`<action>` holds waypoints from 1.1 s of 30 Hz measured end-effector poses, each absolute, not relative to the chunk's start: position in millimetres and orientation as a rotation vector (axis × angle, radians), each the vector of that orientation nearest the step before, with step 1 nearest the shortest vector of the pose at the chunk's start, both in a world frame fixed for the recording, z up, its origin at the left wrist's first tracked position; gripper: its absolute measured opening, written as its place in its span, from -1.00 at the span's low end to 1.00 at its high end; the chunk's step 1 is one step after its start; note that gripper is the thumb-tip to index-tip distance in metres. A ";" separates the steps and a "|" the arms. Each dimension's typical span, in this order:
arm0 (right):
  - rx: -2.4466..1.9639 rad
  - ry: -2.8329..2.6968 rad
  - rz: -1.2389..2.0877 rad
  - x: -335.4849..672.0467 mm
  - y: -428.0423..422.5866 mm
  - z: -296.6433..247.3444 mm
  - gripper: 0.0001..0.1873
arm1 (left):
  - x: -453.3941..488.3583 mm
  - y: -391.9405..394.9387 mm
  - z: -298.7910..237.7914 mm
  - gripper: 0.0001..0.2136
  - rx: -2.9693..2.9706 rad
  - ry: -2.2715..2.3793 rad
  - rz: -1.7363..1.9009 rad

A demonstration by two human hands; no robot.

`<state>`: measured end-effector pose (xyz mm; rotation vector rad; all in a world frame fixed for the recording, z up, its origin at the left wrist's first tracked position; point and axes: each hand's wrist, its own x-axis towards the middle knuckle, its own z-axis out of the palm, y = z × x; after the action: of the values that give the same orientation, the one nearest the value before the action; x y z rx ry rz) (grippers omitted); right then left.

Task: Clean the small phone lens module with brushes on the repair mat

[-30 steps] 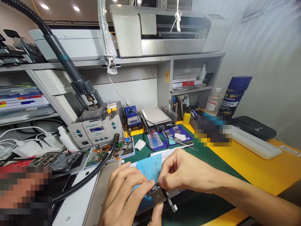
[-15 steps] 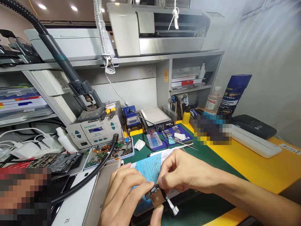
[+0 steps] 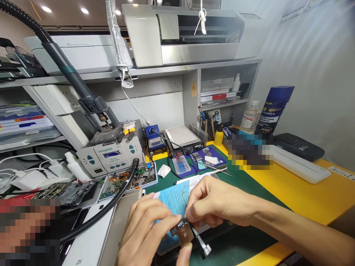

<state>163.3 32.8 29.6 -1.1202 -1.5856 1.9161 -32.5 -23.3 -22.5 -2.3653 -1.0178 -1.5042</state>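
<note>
My left hand (image 3: pixel 151 231) comes in from the lower left and grips a small square electronic module (image 3: pixel 185 234) between index finger and thumb. The module has a brown metal face and a black upper part. A narrow flex cable (image 3: pixel 201 242) hangs from its right side, its silver and black end pointing down. With thumb and index finger pinched, my right hand (image 3: pixel 210 203) holds the module's top right corner, where the fingertips hide the contact. Beneath both hands lies a blue printed sheet (image 3: pixel 173 197) on the green mat (image 3: pixel 257 225).
A parts tray (image 3: pixel 157 176) and a black hose (image 3: pixel 111 205) lie left, beside a white phone (image 3: pixel 85 236). Behind stand a hot-air station (image 3: pixel 111 157) and a heating plate (image 3: pixel 181 136). Tweezers (image 3: pixel 222 170) rest beyond my right hand; a spray can (image 3: pixel 273 111) stands back right.
The module has tilted slightly between my fingers, and the black part of the cable's end shows more. Both hands keep their grip. The whole view has shifted a little.
</note>
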 end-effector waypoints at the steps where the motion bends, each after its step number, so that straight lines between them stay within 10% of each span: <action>1: -1.112 -1.593 1.915 163.7 32.8 29.5 -0.91 | -32.4 -23.4 -22.6 -0.85 -2.365 -1.025 -1.503; 11: -1.001 -1.672 1.836 168.6 34.3 33.1 -0.86 | -43.9 -22.9 -18.0 -0.74 -2.471 -1.032 -1.445; 24: -0.548 -2.263 0.820 182.5 18.4 37.1 -0.67 | -52.5 -21.3 -12.9 -0.66 -2.496 -1.067 -1.396; 33: -0.585 -2.183 0.853 174.4 20.4 28.1 -0.90 | -43.7 -22.6 -17.3 -0.76 -2.473 -1.101 -1.535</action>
<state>174.4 20.4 28.1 -0.5850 -2.1829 0.8528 -43.7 -22.6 -17.3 -2.4730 -1.1008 -1.5347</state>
